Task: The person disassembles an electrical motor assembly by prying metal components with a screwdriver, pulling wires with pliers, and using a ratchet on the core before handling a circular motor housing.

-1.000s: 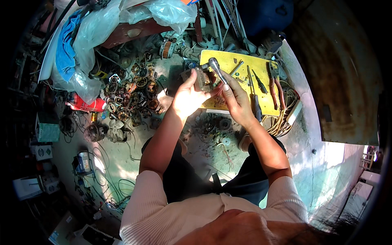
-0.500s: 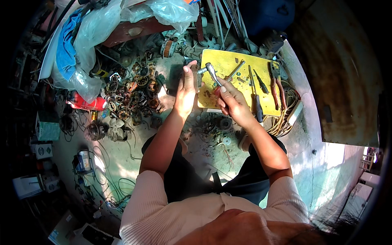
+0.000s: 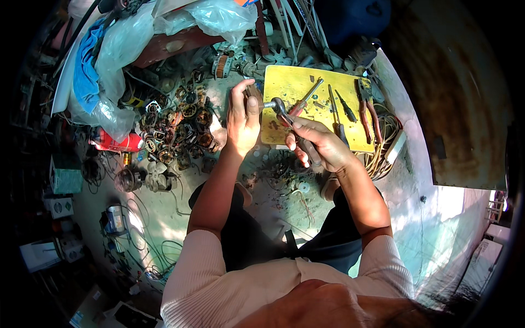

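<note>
My left hand (image 3: 242, 121) is closed around a dark, blocky part (image 3: 252, 94), mostly hidden by the fingers. My right hand (image 3: 324, 146) grips the handle of a metal ratchet wrench (image 3: 280, 107). Its socket end points left and meets the part at my left thumb; whether it sits on a fastener I cannot tell. Just beyond, a yellow board (image 3: 284, 76) bears a red-handled driver (image 3: 309, 94), a dark-handled screwdriver (image 3: 335, 112) partly behind my right hand, a smaller black screwdriver (image 3: 346, 107) and red-handled pliers (image 3: 368, 109).
Left of my hands lies a heap of motor coils (image 3: 183, 120), near a red bottle-like thing (image 3: 117, 140). Coiled yellowish cable (image 3: 389, 131) rests right of the board. Scraps and a small motor part (image 3: 299, 165) litter the floor between my feet. A blue drum (image 3: 353, 22) stands behind.
My right hand has moved down and toward me, swinging the ratchet handle with it. My left fingers have curled further around the dark part, which has turned and shifted slightly left.
</note>
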A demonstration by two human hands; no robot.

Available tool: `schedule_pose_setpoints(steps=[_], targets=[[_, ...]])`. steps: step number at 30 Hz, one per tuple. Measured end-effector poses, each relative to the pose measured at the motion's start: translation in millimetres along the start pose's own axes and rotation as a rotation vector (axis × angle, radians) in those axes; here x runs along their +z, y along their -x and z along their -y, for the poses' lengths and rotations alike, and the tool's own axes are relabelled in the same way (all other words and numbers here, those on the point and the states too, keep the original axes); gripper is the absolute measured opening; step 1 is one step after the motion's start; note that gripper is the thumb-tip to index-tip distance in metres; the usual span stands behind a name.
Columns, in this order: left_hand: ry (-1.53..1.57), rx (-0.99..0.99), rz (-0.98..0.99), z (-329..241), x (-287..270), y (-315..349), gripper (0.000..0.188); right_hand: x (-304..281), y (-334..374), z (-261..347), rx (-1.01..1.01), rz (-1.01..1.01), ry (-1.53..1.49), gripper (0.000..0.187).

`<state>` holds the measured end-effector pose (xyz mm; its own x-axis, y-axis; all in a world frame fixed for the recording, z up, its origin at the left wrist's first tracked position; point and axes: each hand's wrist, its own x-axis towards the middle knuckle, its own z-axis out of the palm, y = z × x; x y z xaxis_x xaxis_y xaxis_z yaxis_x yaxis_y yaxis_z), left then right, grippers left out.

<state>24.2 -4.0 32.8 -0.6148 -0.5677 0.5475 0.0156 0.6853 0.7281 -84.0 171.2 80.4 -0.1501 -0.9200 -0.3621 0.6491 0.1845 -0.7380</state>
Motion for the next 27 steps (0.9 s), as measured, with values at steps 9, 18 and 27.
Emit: schedule_pose_setpoints(steps=[9,18,27], targets=[[-0.045,-0.063,-0.075,-2,14,2,0.035,9,-6,-26,-0.239,-0.118,0.419,0.044],[0.091,-0.271,-0.107,-9,20,2,0.032,16,-13,-44,-0.375,-0.249,0.558,0.032],[0.736,-0.744,-0.132,0,31,-5,0.046,23,-35,-55,-0.700,-0.504,1.004,0.042]])
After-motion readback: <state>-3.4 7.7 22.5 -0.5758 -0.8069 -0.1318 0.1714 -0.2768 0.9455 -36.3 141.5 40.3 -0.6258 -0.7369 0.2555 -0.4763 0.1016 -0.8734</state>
